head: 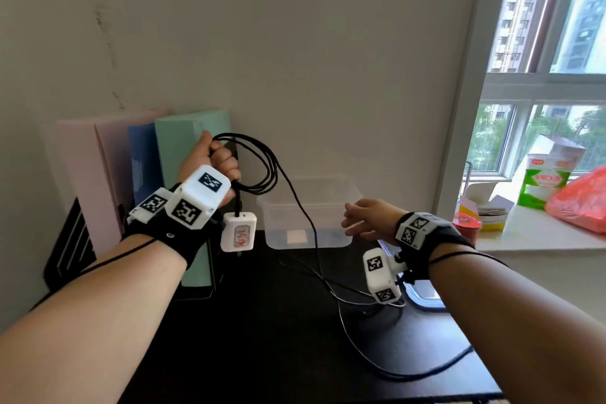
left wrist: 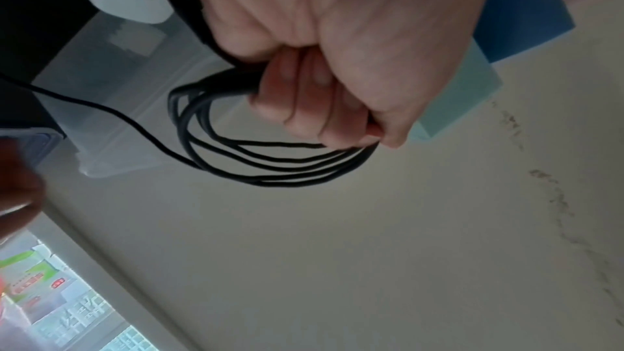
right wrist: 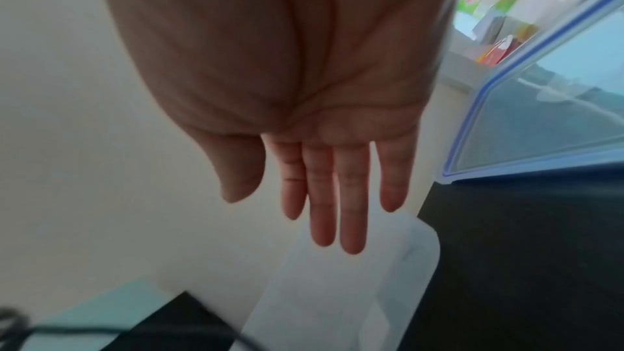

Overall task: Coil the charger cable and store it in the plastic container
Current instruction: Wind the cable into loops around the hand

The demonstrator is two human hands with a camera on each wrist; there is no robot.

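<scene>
My left hand is raised above the black desk and grips several loops of the black charger cable; in the left wrist view the fist closes round the coil. The white charger block dangles below that hand. The rest of the cable trails down over the desk. The clear plastic container stands open against the wall. My right hand hovers at its right end with straight fingers, holding nothing.
Pastel folders lean on the wall at the left. The container's blue-rimmed lid lies on the desk under my right wrist. On the windowsill at the right stand a green carton, a red bag and a red tin.
</scene>
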